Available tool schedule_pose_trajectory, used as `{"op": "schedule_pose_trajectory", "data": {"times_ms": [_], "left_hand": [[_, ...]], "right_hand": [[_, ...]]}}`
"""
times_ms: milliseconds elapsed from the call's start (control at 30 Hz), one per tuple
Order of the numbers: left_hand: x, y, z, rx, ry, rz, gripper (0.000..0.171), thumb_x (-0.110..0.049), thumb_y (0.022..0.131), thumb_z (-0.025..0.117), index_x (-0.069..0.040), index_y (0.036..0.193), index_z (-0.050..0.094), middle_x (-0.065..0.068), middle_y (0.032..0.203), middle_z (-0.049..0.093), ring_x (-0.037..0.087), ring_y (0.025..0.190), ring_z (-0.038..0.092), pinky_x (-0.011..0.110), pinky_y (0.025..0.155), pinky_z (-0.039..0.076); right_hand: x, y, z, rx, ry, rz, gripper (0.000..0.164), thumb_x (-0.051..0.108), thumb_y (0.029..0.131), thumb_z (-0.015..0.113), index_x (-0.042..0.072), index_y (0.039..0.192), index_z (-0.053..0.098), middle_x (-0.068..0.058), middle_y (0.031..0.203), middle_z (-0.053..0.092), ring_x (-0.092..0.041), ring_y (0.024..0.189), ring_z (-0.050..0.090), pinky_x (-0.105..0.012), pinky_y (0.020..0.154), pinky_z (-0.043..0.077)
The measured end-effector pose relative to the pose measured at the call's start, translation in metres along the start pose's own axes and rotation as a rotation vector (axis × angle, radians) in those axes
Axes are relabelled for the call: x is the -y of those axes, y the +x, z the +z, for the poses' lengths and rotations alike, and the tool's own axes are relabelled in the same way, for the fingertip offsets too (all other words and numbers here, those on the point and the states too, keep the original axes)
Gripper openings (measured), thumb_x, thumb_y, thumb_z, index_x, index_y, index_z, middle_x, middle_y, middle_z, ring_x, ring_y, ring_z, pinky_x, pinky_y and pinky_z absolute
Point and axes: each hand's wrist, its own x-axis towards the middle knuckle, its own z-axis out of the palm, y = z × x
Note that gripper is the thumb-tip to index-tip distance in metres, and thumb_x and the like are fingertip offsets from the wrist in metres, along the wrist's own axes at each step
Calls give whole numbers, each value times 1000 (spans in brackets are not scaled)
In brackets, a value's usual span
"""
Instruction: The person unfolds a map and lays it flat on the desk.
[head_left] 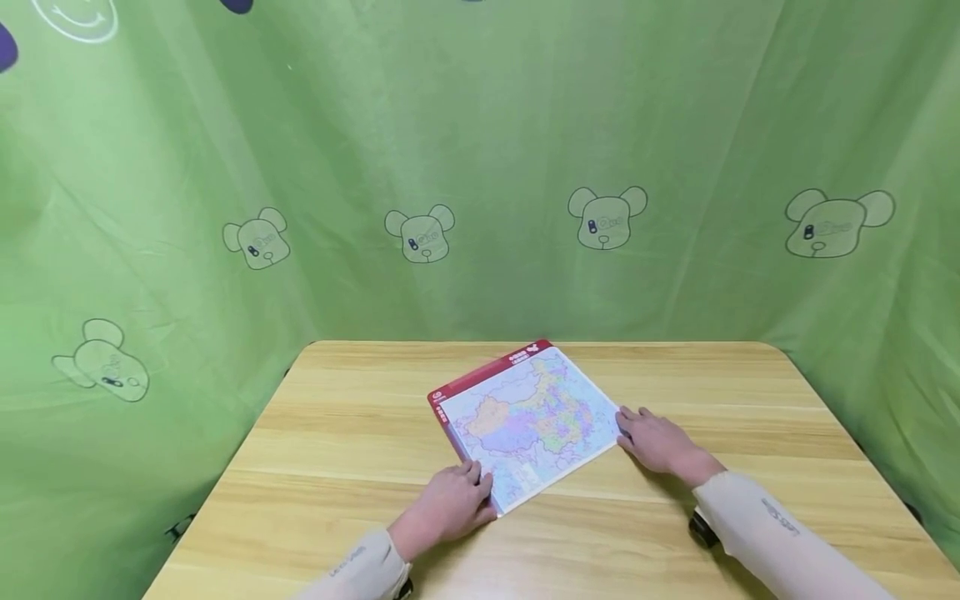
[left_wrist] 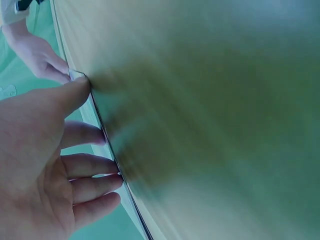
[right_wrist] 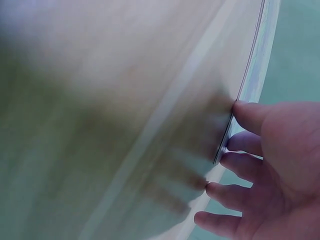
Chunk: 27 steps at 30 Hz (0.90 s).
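Note:
A flat map board [head_left: 528, 417] with a red top border lies askew on the middle of the wooden table [head_left: 337, 433]. My left hand [head_left: 474, 487] rests at its near corner, fingers fairly straight, with the fingertips on the board's edge [left_wrist: 107, 145]. My right hand [head_left: 632, 423] lies flat at the right corner, its fingertips touching that edge [right_wrist: 248, 80]. The left wrist view shows the left hand [left_wrist: 75, 150] spread along the thin edge, with the other hand [left_wrist: 37, 57] beyond. In the right wrist view, the right hand [right_wrist: 250, 170] meets the board's corner. Neither hand curls round anything.
A green curtain [head_left: 480, 167] printed with bear heads closes off the table on the far side and both flanks. Bare tabletop surrounds the board. A small dark object [head_left: 702, 530] sits under my right forearm.

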Motion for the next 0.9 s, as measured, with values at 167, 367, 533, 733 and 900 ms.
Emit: {"op": "schedule_pose_trajectory", "data": {"times_ms": [167,367,533,733,900], "left_hand": [[-7,-1,-4,-6,6,-1,52,-50,94,49,-10,126,60,10,119,62,23,113,57,32,94,48],[0,0,-2,-52,-69,20,44,-49,93,53,-14,116,65,5,108,65,19,100,62,30,84,52],[16,1,0,-73,-206,56,34,-42,91,59,-14,110,66,0,103,63,13,84,61,27,75,52],[41,4,9,-12,-275,-44,54,-41,95,53,-6,136,50,12,139,47,26,126,46,41,104,39],[65,9,17,50,-307,-141,61,-42,97,47,-4,143,39,16,150,30,33,139,25,48,111,25]], "right_hand": [[-2,2,-1,-8,9,9,44,18,96,53,-11,129,50,-31,133,46,-57,116,41,-64,94,38],[-3,3,0,2,26,15,45,18,96,53,-11,130,49,-31,135,44,-58,117,40,-64,94,37],[0,0,0,-20,-14,1,45,18,95,54,-13,128,49,-33,134,44,-57,116,41,-63,94,39],[17,-8,-3,-23,-41,17,48,21,96,51,-15,129,47,-37,135,39,-56,120,38,-67,93,36],[39,-19,-7,-3,-23,-12,52,26,98,49,-16,128,46,-37,135,38,-53,123,37,-67,95,35]]}}
